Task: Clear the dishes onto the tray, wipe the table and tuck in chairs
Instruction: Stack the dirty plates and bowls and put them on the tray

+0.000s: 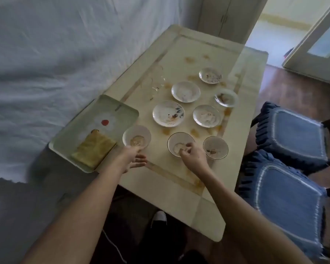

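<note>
On glossy table [179, 197], round soiled bowls [181, 144]

Setting: home dining area. Evidence: cream dining table [179, 197] carrying used small dishes [168, 113] with food stains, two chairs with blue frilled cushions [290, 130], wood-look floor [286, 92], open doorway [274, 29] to another room.
</note>
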### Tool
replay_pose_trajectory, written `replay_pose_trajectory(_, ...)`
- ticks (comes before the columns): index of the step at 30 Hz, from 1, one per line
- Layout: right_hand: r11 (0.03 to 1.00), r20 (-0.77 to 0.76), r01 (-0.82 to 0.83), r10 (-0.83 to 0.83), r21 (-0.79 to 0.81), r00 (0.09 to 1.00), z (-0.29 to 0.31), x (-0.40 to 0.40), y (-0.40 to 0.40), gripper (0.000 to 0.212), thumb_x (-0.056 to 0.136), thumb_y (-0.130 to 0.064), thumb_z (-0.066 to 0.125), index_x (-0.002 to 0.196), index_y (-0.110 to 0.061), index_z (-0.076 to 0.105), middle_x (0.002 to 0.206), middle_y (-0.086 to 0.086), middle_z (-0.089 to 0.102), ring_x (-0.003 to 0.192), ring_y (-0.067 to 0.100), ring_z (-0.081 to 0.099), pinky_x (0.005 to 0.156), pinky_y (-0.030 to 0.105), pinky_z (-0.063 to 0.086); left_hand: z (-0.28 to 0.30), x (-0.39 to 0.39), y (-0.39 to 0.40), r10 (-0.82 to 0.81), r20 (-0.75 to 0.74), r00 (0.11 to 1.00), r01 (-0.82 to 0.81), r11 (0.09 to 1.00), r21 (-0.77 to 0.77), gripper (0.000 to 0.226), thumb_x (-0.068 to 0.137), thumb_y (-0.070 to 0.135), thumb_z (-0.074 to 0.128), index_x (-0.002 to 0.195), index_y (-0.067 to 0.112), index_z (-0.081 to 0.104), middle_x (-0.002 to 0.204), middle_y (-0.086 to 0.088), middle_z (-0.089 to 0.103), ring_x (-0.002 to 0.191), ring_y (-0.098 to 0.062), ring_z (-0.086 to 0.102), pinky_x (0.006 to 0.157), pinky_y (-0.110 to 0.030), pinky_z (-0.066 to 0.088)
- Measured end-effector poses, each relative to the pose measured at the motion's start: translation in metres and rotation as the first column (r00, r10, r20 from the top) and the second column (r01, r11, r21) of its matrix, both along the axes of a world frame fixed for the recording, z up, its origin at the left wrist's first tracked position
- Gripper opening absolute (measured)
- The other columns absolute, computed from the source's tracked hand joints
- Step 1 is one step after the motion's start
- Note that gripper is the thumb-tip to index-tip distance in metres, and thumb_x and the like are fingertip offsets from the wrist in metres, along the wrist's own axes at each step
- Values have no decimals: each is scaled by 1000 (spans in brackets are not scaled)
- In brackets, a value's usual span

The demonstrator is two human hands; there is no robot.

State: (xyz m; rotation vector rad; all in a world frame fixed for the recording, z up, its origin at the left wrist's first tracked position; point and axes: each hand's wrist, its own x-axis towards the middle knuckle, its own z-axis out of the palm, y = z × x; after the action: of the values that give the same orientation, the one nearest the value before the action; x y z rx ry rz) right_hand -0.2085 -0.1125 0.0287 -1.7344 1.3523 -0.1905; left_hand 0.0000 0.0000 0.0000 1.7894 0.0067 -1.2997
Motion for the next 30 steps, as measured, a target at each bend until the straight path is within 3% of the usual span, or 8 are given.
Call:
replay_pose_trajectory(5, 974, -172, 132, -101, 185, 980, -38, 19, -15, 64, 90, -20, 54, 145, -6, 26, 143, 23, 28, 131, 39, 37, 106, 39, 36, -39, 13, -8, 198, -223, 954, -178, 978, 107, 47, 96, 31, 59, 132, 5, 41, 102, -25, 58, 74, -32, 67, 55, -37, 61)
replay_pose_trajectory(8, 954, -206, 226, -185, 199, 961, -60, 28, -31, 53, 90, -16, 55, 134, 5, 34, 139, 27, 36, 125, 43, 46, 104, 48, 44, -59, 23, -24, 315, -230, 921, -305, 949, 78, 50, 100, 26, 53, 142, 6, 35, 123, -24, 54, 79, -31, 67, 58, -39, 60)
replay_pose_trajectory(12, 853, -136, 424, -402, 304, 906, -80, 34, -47, 26, 95, -10, 46, 120, -3, 48, 118, 17, 51, 77, 41, 72, 69, 52, 62, -78, 35, -37, 417, -135, 899, -412, 909, 63, 45, 98, 3, 42, 141, 12, 32, 128, -22, 57, 76, -33, 69, 56, -39, 57)
replay_pose_trajectory(15, 770, -40, 517, -543, 374, 839, -84, 30, -53, 28, 93, -2, 43, 109, -22, 54, 115, 9, 50, 79, 39, 71, 47, 37, 60, -86, 34, -40, 439, 5, 899, -439, 898, 46, 52, 89, -9, 33, 130, 24, 36, 114, -17, 60, 69, -34, 70, 56, -39, 58)
replay_pose_trajectory(18, 749, 60, 475, -561, 462, 826, -80, 21, -66, 50, 85, 5, 41, 122, -26, 58, 118, 5, 56, 67, 37, 74, 59, 38, 63, -83, 21, -45, 338, 123, 933, -344, 939, 27, 52, 90, -4, 41, 130, 28, 47, 111, -8, 60, 73, -33, 70, 54, -38, 60)
replay_pose_trajectory(21, 787, 199, 359, -509, 502, 837, -60, 17, -86, 55, 82, -1, 49, 133, -22, 54, 107, 9, 68, 65, 35, 75, 77, 46, 63, -64, 4, -56, 148, 173, 974, -150, 989, -1, 40, 87, 3, 48, 108, 34, 60, 105, -9, 66, 77, -36, 72, 55, -40, 60)
replay_pose_trajectory(23, 837, 253, 278, -430, 472, 866, -41, 18, -100, 51, 83, -4, 53, 128, -28, 57, 93, 9, 75, 67, 33, 76, 75, 43, 63, -52, -7, -67, 26, 163, 986, -23, 1000, -20, 44, 82, 4, 46, 102, 40, 62, 104, -12, 69, 77, -37, 73, 58, -40, 61)
replay_pose_trajectory(30, 929, 256, 163, -255, 332, 932, -11, 0, -110, 41, 83, -4, 54, 112, -30, 68, 74, 1, 77, 62, 21, 75, 57, 32, 62, -35, -48, -106, -139, 130, 982, 155, 981, -118, 37, 100, 19, 51, 136, 29, 50, 97, -22, 72, 75, -39, 74, 65, -41, 63)
